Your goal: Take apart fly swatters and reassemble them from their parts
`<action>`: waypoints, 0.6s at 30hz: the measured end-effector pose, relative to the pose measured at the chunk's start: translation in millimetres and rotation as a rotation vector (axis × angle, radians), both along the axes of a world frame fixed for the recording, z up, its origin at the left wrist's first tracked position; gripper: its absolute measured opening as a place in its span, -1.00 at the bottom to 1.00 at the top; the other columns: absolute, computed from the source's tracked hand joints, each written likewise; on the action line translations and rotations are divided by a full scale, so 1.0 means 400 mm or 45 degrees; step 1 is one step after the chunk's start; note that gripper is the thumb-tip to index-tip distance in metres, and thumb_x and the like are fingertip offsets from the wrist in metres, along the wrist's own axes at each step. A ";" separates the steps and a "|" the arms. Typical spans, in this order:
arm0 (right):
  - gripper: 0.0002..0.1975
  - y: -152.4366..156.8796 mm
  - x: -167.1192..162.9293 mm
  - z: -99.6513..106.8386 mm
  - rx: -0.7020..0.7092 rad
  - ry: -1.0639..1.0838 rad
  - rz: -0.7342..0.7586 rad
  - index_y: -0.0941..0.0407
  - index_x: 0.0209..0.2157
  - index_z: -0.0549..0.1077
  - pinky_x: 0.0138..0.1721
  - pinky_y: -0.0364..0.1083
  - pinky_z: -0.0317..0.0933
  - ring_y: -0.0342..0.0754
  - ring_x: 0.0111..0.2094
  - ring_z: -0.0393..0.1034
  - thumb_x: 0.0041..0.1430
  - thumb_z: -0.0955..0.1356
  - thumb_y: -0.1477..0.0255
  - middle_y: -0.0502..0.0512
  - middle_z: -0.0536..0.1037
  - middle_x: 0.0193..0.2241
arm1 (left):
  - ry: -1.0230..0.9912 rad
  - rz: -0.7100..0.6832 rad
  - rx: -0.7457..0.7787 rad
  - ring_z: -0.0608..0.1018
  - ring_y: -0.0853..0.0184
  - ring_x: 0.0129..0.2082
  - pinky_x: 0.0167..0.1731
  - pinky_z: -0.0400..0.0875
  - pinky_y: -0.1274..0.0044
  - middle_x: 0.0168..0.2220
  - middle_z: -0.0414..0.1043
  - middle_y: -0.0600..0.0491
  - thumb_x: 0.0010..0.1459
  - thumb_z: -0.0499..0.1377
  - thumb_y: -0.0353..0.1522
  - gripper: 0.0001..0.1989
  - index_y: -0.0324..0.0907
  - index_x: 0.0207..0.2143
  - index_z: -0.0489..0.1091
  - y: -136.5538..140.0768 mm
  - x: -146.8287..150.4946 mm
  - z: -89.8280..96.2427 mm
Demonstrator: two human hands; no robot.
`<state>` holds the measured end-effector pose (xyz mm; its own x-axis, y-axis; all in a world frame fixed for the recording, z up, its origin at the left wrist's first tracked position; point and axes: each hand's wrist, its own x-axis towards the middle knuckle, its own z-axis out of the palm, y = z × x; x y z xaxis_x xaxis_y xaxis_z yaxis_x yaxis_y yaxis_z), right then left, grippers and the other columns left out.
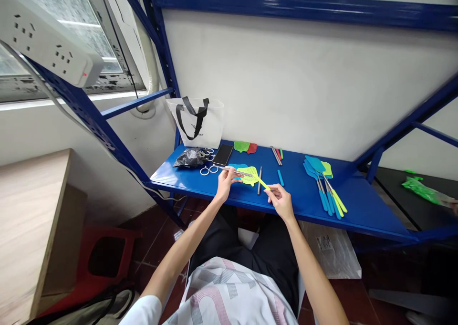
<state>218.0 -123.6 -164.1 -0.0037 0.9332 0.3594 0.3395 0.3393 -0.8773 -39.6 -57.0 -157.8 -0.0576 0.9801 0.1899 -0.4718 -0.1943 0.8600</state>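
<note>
My left hand pinches a thin metal rod, which points right across a yellow-green fly swatter head. My right hand is closed on a slim yellow-green handle. Its far end is close to the rod's tip; whether the two are joined I cannot tell. A blue swatter head lies partly hidden behind the yellow-green one. Between my hands another metal rod rests on the blue table, and a loose blue handle lies beyond my right hand.
Several blue and yellow swatters lie at right. Green and red heads, a phone, white rings, a black plastic bag and a white tote sit toward the back left. Blue posts frame the table.
</note>
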 end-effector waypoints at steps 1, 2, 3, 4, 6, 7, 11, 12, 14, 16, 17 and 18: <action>-0.59 0.000 0.000 -0.001 0.013 -0.007 -0.012 0.02 -0.10 0.60 -0.44 -0.04 0.47 -0.01 -0.49 0.53 0.36 0.46 -0.04 0.11 0.68 -0.30 | 0.002 -0.005 0.001 0.78 0.09 -0.17 -0.24 0.71 0.39 -0.27 0.63 -0.04 0.29 0.38 0.05 -0.50 -0.18 -0.12 0.39 0.000 0.000 0.000; -0.59 0.000 0.000 -0.001 0.024 -0.014 -0.026 0.02 -0.10 0.60 -0.44 -0.05 0.46 -0.02 -0.50 0.53 0.36 0.46 -0.04 0.10 0.67 -0.32 | 0.002 -0.006 0.004 0.78 0.10 -0.17 -0.24 0.71 0.39 -0.27 0.63 -0.04 0.29 0.38 0.05 -0.50 -0.18 -0.12 0.39 -0.001 0.000 0.001; -0.60 0.001 0.000 -0.001 0.035 -0.021 -0.038 0.02 -0.10 0.60 -0.44 -0.05 0.45 -0.02 -0.50 0.52 0.37 0.46 -0.04 0.09 0.67 -0.34 | 0.006 -0.011 0.010 0.78 0.10 -0.18 -0.25 0.71 0.39 -0.27 0.63 -0.04 0.30 0.37 0.05 -0.50 -0.18 -0.12 0.38 -0.002 0.000 0.002; -0.60 0.000 -0.001 -0.002 0.041 -0.029 -0.041 0.02 -0.10 0.60 -0.45 -0.06 0.44 -0.01 -0.50 0.53 0.37 0.45 -0.03 0.07 0.66 -0.36 | 0.020 -0.027 0.017 0.78 0.11 -0.20 -0.27 0.71 0.40 -0.28 0.63 -0.05 0.31 0.36 0.05 -0.51 -0.18 -0.12 0.38 -0.004 0.002 0.004; -0.61 -0.001 -0.004 -0.002 0.042 -0.055 -0.022 0.02 -0.10 0.61 -0.46 -0.07 0.42 -0.01 -0.51 0.52 0.38 0.45 -0.03 0.04 0.64 -0.41 | 0.084 -0.109 0.043 0.77 0.13 -0.24 -0.30 0.70 0.41 -0.27 0.64 -0.06 0.30 0.36 0.06 -0.50 -0.18 -0.13 0.39 -0.011 0.007 0.007; -0.61 -0.002 -0.006 -0.001 0.042 -0.068 -0.012 0.02 -0.10 0.61 -0.46 -0.07 0.41 -0.01 -0.52 0.52 0.38 0.45 -0.02 0.03 0.63 -0.43 | 0.121 -0.159 0.058 0.77 0.14 -0.25 -0.32 0.70 0.41 -0.26 0.64 -0.07 0.30 0.36 0.06 -0.50 -0.18 -0.14 0.40 -0.015 0.010 0.009; -0.65 -0.005 -0.015 -0.002 0.056 -0.075 -0.039 0.02 -0.12 0.59 -0.47 -0.09 0.38 -0.03 -0.53 0.51 0.39 0.46 0.01 0.01 0.62 -0.45 | 0.116 -0.172 0.059 0.75 0.17 -0.28 -0.36 0.68 0.43 -0.27 0.63 -0.06 0.32 0.34 0.07 -0.50 -0.19 -0.13 0.42 -0.019 0.018 0.006; -0.65 -0.005 -0.015 -0.003 0.061 -0.061 -0.054 0.02 -0.11 0.58 -0.47 -0.09 0.39 -0.03 -0.53 0.51 0.39 0.46 0.02 0.02 0.63 -0.44 | 0.072 -0.122 0.041 0.75 0.18 -0.28 -0.35 0.68 0.43 -0.28 0.61 -0.05 0.32 0.33 0.07 -0.50 -0.19 -0.12 0.42 -0.017 0.017 0.004; -0.66 -0.004 -0.014 -0.006 0.065 -0.038 -0.068 0.01 -0.11 0.57 -0.47 -0.09 0.39 -0.03 -0.53 0.52 0.39 0.45 0.02 0.01 0.63 -0.43 | -0.023 -0.020 -0.002 0.74 0.20 -0.30 -0.35 0.67 0.44 -0.33 0.57 0.00 0.30 0.34 0.09 -0.48 -0.18 -0.13 0.41 -0.010 0.013 -0.001; -0.66 -0.003 -0.012 -0.009 0.063 -0.039 -0.071 0.01 -0.10 0.56 -0.48 -0.09 0.39 -0.03 -0.53 0.52 0.40 0.45 0.02 0.00 0.61 -0.47 | -0.090 0.044 -0.035 0.73 0.22 -0.32 -0.34 0.67 0.44 -0.37 0.53 0.04 0.28 0.36 0.10 -0.47 -0.17 -0.14 0.40 -0.003 0.009 -0.004; -0.66 -0.002 -0.011 -0.010 0.060 -0.047 -0.068 0.01 -0.10 0.57 -0.48 -0.10 0.38 -0.03 -0.54 0.52 0.41 0.45 0.03 -0.01 0.60 -0.48 | -0.107 0.057 -0.044 0.72 0.23 -0.33 -0.34 0.67 0.45 -0.37 0.52 0.06 0.27 0.36 0.10 -0.47 -0.17 -0.14 0.39 -0.001 0.008 -0.004; -0.66 -0.002 -0.011 -0.009 0.058 -0.054 -0.063 0.01 -0.10 0.57 -0.48 -0.10 0.38 -0.03 -0.54 0.52 0.41 0.45 0.03 -0.02 0.59 -0.49 | -0.113 0.058 -0.046 0.72 0.24 -0.34 -0.34 0.66 0.45 -0.37 0.51 0.06 0.27 0.37 0.10 -0.47 -0.17 -0.15 0.39 -0.001 0.008 -0.005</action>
<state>213.6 -124.4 -167.9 0.0258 0.9154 0.4017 0.3936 0.3601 -0.8458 -36.6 -57.2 -159.6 -0.1171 0.9822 0.1467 -0.5376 -0.1869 0.8222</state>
